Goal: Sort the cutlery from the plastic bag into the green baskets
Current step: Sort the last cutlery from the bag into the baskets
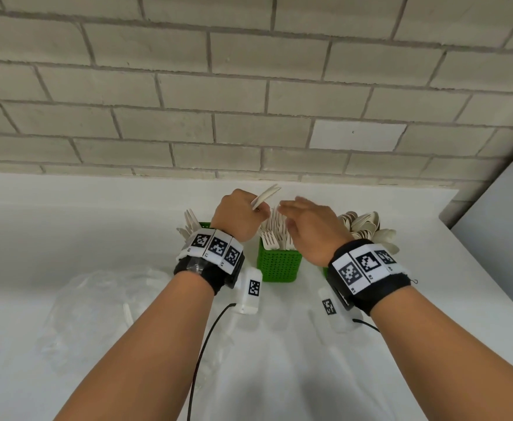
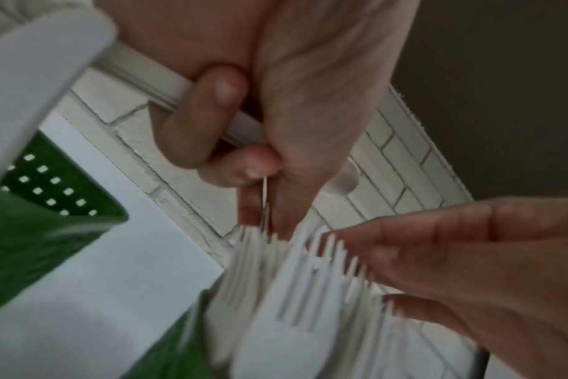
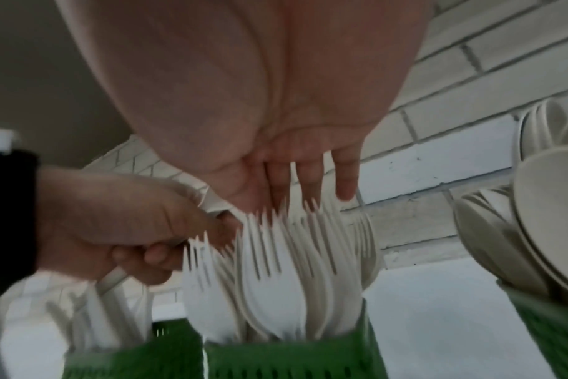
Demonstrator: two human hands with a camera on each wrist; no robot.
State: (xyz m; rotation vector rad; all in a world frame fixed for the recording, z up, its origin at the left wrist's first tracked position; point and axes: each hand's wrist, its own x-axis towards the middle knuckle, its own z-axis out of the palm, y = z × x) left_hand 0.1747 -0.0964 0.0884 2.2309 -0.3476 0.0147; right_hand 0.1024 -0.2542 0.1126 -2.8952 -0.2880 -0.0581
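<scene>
Hands over the middle green perforated plastic basket [image 1: 279, 264], which is packed with white plastic forks [image 1: 275, 233].
Left hand [image 1: 238, 218] fingers curled round thin white cutlery pieces [image 1: 266, 196], type unclear. Right hand [image 1: 311, 229] flat, fingers straight, holding nothing, just above fork tines. Clear plastic bag [image 1: 97, 308] lies crumpled near-left on white table [image 1: 67, 223].

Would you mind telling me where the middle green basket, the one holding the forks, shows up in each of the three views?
Head: the middle green basket stands at centre, between the two wrists, below the right hand.
Left wrist: only a blurred green corner at bottom centre-left, under the forks.
Right wrist: its rim runs along the bottom centre.
Shared landmark: the upright white forks, tines up, in all three views.
</scene>
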